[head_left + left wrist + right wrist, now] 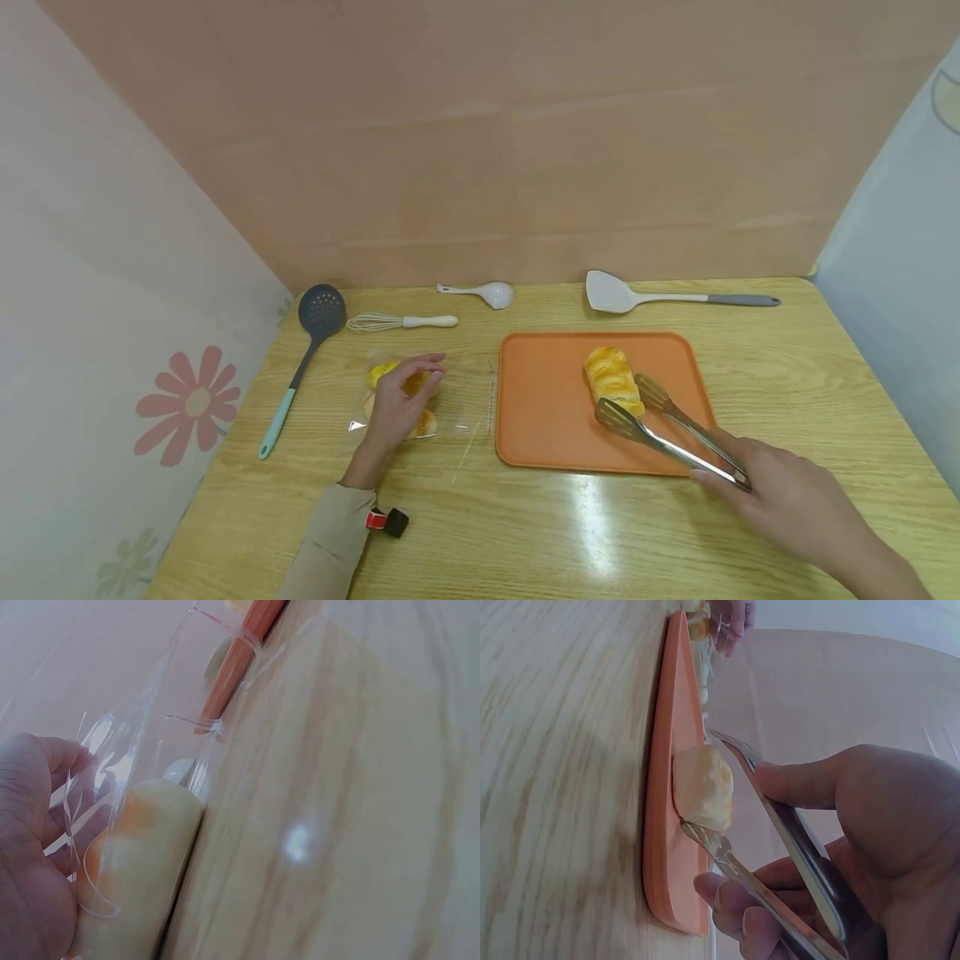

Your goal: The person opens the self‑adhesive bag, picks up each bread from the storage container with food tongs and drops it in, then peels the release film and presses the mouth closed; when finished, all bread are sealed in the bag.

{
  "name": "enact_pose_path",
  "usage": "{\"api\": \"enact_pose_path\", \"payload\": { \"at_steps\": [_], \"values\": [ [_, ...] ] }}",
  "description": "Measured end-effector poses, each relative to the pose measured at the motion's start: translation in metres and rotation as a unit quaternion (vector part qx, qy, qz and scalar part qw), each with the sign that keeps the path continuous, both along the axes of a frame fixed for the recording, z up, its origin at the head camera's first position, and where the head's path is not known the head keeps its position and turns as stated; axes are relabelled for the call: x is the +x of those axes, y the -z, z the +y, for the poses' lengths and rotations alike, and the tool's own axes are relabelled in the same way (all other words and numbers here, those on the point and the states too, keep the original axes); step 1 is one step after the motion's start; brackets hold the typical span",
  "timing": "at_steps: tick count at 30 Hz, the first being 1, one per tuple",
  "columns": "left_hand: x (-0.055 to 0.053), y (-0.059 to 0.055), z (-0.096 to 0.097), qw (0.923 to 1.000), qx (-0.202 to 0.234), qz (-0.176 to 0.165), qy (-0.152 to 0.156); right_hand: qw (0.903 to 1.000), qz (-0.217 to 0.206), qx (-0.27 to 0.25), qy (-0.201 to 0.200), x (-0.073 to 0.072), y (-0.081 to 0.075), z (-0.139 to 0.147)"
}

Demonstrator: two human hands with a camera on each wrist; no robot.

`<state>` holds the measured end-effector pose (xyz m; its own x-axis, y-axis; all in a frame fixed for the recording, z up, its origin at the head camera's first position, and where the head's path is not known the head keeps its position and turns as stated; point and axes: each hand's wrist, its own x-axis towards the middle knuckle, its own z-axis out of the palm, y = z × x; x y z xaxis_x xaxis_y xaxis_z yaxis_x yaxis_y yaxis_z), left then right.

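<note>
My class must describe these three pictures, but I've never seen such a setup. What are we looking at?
No machine here: a person works bare-handed. The wide picture looks down from the person's head; the two smaller ones come from the left and right wrists. On the wood-grained table, the right hand holds metal tongs, their tips by a yellow loaf on an orange tray. The left hand touches a clear bag with bread inside. Along the back lie a whisk, ladle and turner; a skimmer lies left.
</note>
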<state>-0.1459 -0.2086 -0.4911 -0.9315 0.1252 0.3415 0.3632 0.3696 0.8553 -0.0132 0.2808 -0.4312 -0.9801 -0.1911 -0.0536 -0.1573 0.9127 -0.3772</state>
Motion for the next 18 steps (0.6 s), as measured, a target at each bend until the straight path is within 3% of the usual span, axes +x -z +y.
{"api": "enact_pose_path", "payload": {
  "at_steps": [8,14,18],
  "values": [
    [0.000,-0.001,0.001,1.0000,0.002,0.005,0.002,0.9995,0.026,0.013,-0.007,0.001,0.006,-0.012],
    [0.000,0.000,0.000,1.0000,0.002,0.008,0.004,0.9933,0.108,0.026,-0.032,0.001,0.013,-0.012],
    [0.000,0.000,0.000,1.0000,-0.001,0.008,0.004,0.9890,0.138,0.022,-0.049,-0.002,0.018,-0.009]
  ]
}}
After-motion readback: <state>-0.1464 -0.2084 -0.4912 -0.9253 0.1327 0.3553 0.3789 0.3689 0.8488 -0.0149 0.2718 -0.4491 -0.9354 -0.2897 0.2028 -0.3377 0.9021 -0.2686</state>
